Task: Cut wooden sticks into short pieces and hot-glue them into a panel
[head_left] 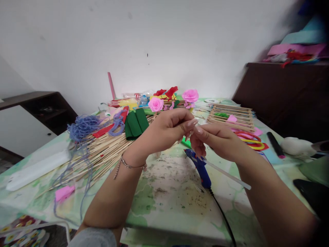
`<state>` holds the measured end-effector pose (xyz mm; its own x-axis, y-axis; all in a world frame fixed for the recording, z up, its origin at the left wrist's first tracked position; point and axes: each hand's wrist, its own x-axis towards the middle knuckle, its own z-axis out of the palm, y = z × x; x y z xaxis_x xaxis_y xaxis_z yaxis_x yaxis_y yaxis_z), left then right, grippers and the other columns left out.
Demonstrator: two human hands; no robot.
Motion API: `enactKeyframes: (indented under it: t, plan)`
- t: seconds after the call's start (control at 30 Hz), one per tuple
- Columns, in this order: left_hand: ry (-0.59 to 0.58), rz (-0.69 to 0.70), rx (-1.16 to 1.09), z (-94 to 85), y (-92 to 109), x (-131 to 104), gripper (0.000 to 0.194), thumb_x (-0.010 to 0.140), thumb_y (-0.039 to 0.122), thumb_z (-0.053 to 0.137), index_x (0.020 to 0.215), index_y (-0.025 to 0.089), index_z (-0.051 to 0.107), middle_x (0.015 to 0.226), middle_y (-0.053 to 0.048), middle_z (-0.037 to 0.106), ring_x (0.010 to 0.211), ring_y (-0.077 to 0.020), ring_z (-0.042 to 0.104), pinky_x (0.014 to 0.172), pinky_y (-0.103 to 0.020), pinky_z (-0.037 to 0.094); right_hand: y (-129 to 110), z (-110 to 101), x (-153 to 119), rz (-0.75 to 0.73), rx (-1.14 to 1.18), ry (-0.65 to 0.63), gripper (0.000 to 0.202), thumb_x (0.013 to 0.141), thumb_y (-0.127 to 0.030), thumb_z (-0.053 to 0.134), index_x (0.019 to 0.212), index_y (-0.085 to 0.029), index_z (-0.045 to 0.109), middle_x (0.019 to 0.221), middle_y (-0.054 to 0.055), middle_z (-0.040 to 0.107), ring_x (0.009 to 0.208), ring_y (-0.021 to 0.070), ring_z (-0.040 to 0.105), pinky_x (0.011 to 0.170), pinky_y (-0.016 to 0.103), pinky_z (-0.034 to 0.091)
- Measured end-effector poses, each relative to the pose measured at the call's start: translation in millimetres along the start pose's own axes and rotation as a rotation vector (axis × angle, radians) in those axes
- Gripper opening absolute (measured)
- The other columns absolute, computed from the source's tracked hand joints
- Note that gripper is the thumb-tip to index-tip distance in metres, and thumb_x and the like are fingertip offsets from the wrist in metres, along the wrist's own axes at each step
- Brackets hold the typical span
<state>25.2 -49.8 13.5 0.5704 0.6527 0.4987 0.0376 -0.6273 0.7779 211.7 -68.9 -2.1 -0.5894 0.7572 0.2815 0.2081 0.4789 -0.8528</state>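
Observation:
My left hand [174, 125] and my right hand [216, 139] meet fingertip to fingertip above the table. Thumb and fingers are pinched together on both, and whatever lies between them is too small or hidden to make out. Just below my right hand lies a blue hot glue gun [203, 171] with a black cord. A whitish glue stick [228, 175] sticks out past my right fingers towards my forearm. Something bright green [186, 142] shows beneath the fingertips, partly covered. Beyond the hands stand pink paper roses [155, 104] and red paper petals [171, 92].
Bamboo sticks [102, 163], purple yarn [84, 127] and folded green paper [136, 124] lie on the left. To the right are a stick rack [231, 116], red-and-yellow scissors [250, 140] and a black marker [275, 144]. A dark cabinet [282, 89] stands behind.

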Motion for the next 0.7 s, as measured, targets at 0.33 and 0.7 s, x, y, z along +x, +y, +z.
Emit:
enactKeyframes:
  t: [0.33,0.7]
  plan:
    - [0.019,0.089,0.176,1.7,0,-1,0.028,0.092,0.041,0.05,0.078,0.017,0.056,0.063,0.0,0.052,0.057,-0.0102,0.048,0.053,-0.023,0.039,-1,-2,2,0.019,0.062,-0.019,0.049,0.092,-0.054,0.046,0.065,-0.016,0.06,0.053,0.0,0.058,0.047,0.0101,0.055,0.046,0.021,0.045]
    - [0.01,0.2,1.085,29.5,19,-11,0.025,0.096,0.027,0.037,0.086,0.015,0.055,0.076,-0.003,0.061,0.068,-0.0148,0.057,0.059,-0.025,0.04,3,-13,-1,0.002,-0.08,0.355,0.02,0.088,-0.038,0.056,0.097,-0.021,0.062,0.063,-0.002,0.059,0.05,0.0106,0.053,0.045,0.022,0.042]
